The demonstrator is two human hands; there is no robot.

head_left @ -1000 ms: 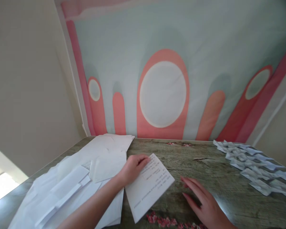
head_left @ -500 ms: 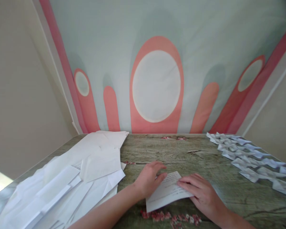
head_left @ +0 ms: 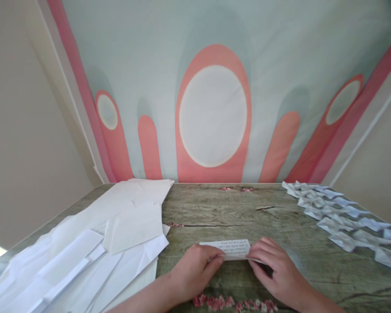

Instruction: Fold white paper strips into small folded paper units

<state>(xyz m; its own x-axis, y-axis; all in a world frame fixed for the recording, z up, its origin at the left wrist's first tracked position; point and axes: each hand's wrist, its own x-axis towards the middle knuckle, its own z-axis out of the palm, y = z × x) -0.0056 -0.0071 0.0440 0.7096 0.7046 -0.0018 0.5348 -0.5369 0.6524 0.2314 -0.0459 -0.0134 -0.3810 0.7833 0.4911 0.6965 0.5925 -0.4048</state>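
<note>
A small sheet of printed paper (head_left: 231, 248) is held crosswise between my two hands over the middle of the table. Its lines of text face up, and it shows as a narrow strip with its near edge raised or folded; which of these I cannot tell. My left hand (head_left: 193, 271) pinches the near left part between thumb and curled fingers. At the right end, my right hand (head_left: 275, 269) grips the paper, thumb below and fingers on top. The fingertips hide both near corners.
Loose white paper sheets (head_left: 130, 228) lie in an overlapping heap on the left. Rows of small folded paper pieces (head_left: 342, 240) cover the right side. The wood-patterned table (head_left: 211, 200) ends at a patterned backdrop (head_left: 267, 65).
The paper has turned square to the table's front and shows narrower. My left hand has come down and left, from loosely over the sheet to pinching it. My right hand keeps its hold.
</note>
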